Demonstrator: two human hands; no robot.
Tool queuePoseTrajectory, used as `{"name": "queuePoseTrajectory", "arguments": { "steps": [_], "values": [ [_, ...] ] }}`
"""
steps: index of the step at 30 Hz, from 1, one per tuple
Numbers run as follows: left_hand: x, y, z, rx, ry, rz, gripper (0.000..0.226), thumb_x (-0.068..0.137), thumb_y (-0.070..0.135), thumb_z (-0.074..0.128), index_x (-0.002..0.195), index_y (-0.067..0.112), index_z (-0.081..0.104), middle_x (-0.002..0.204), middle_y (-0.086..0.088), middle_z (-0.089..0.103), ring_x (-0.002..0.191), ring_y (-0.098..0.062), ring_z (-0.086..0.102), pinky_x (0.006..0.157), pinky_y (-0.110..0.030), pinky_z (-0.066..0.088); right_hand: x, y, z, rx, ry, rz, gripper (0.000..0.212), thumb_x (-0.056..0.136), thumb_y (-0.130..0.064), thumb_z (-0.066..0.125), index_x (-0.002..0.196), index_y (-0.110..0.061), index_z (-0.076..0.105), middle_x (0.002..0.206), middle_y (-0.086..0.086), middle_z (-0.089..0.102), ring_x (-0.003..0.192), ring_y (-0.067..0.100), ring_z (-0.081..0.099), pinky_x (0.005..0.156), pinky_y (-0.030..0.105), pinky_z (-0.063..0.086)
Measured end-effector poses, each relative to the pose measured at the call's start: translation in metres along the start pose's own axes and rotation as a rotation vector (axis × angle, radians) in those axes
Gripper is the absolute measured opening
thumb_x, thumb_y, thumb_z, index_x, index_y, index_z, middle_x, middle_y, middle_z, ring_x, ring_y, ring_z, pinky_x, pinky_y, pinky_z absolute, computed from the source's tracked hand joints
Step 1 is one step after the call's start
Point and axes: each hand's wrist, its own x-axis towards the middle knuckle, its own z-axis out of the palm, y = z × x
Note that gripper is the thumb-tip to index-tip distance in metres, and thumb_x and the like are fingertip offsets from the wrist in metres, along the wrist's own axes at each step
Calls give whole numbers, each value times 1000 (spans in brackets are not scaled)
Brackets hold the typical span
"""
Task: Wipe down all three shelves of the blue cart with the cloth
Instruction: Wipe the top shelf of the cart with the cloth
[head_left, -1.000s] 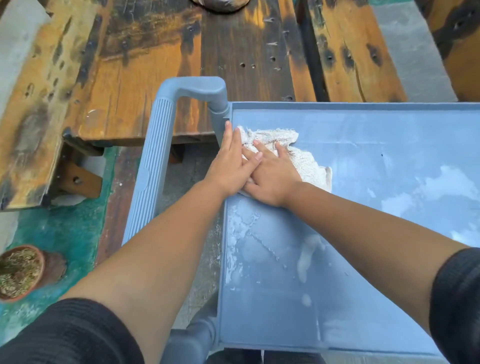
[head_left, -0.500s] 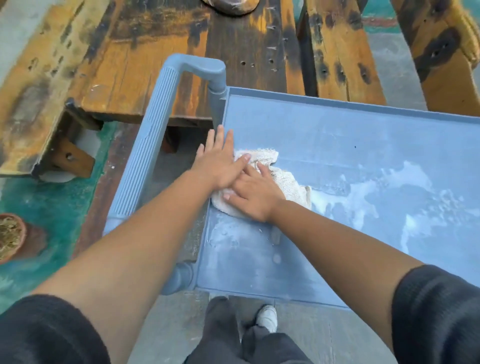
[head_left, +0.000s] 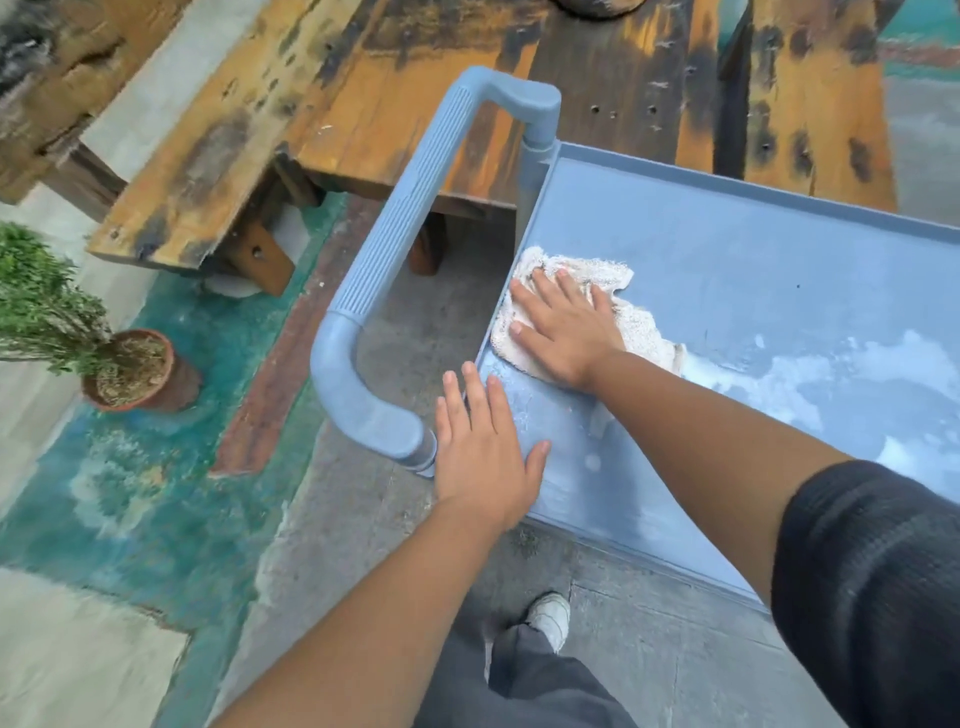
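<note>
Wet blue cart shelf (head_left: 753, 291): right hand (head_left: 563, 332) flat on cloth (head_left: 582, 306), left hand (head_left: 483, 457) open on corner.

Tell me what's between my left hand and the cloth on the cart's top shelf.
Nothing stands there. In the head view, only bare, streaky blue top shelf separates the left hand from the cloth, which the right hand presses flat.
</note>
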Motion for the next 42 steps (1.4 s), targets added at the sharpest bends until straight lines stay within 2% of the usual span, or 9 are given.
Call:
{"name": "queuePoseTrajectory", "arguments": {
  "steps": [4,15,19,23,26,29,32,37,42],
  "values": [
    [-2,-8,7,20,12,99,91,87,65,16,151,0,8,159,-25,0,146,-40,-3,118,-51,4,2,-1,0,-17,0,10,62,95,-63,13,153,-42,8,164,-11,6,151,20,-1,117,55,0],
    [-6,-14,2,-149,61,190,92,84,66,28,150,3,17,161,-16,9,146,-41,9,114,-54,22,-35,-29,17,240,1,-23,68,95,-49,24,156,-22,10,161,5,26,149,10,12,119,37,0],
    [-7,-17,2,-271,103,225,89,85,65,34,148,2,25,160,-17,16,145,-42,12,112,-55,21,-63,-41,16,302,-77,-129,55,97,-41,23,150,-28,32,154,-8,39,145,5,23,116,33,2],
    [-7,-17,-1,-307,114,238,99,75,74,40,146,6,28,159,-14,21,146,-40,11,112,-54,18,-88,-52,14,345,-175,-196,45,87,-39,29,107,-24,66,119,-17,62,119,-1,49,114,35,6],
    [-9,-18,-6,-330,97,239,105,70,76,41,147,6,27,158,-13,25,147,-39,9,113,-53,15,-94,-58,13,340,-202,-219,42,85,-41,32,95,-26,70,113,-20,62,117,-3,48,115,36,4],
    [-9,-18,-10,-400,107,228,96,75,71,37,145,5,34,154,-14,34,146,-42,12,112,-52,17,-104,-53,13,237,-236,-323,34,92,-41,39,107,-34,68,130,-21,59,140,0,31,115,38,-4],
    [-6,-19,-10,-374,100,242,88,78,68,33,140,6,42,149,-14,43,145,-43,13,111,-50,18,-119,-44,15,206,-274,-358,28,95,-29,50,116,-40,66,131,-24,58,143,2,24,114,44,-9],
    [-5,-23,-7,-245,76,300,85,81,69,28,141,11,44,148,-11,45,146,-43,6,112,-50,15,-139,-16,-3,280,-380,-327,30,89,-14,55,99,-36,73,96,-38,59,142,0,24,114,47,-11],
    [-6,-19,-7,-8,27,320,70,87,66,26,135,19,47,154,-8,33,144,-46,0,115,-57,8,-181,15,-19,152,-393,-254,41,81,-10,58,107,-40,72,120,-29,62,143,-2,19,113,43,-4]
  ]
}}
